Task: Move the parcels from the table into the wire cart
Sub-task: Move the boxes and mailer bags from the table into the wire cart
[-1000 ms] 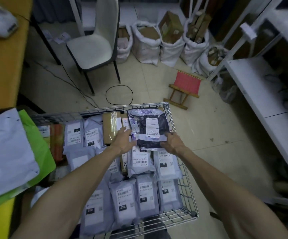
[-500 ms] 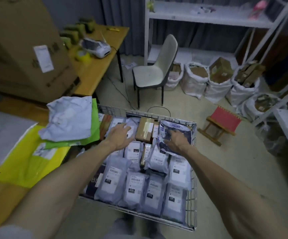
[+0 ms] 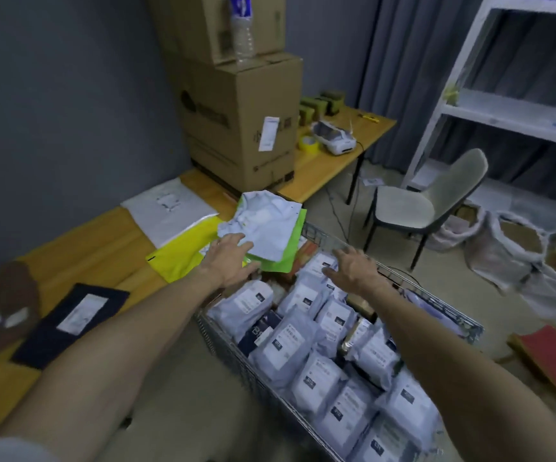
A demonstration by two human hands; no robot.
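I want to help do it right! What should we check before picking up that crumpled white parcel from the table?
1. Left hand reaches the white parcel: ok, fingers lie on its near corner.
2. Firm grip on it: not ok, the fingers look straight.
3. Right hand free to help: ok, open above the wire cart.
4. Room in the cart: cannot tell, grey parcels crowd it.
5. Green parcel underneath safe from sliding: cannot tell.

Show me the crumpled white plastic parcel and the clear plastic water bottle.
crumpled white plastic parcel (image 3: pixel 266 225): head view, wrinkled middle.
clear plastic water bottle (image 3: pixel 244 41): head view, lower body.
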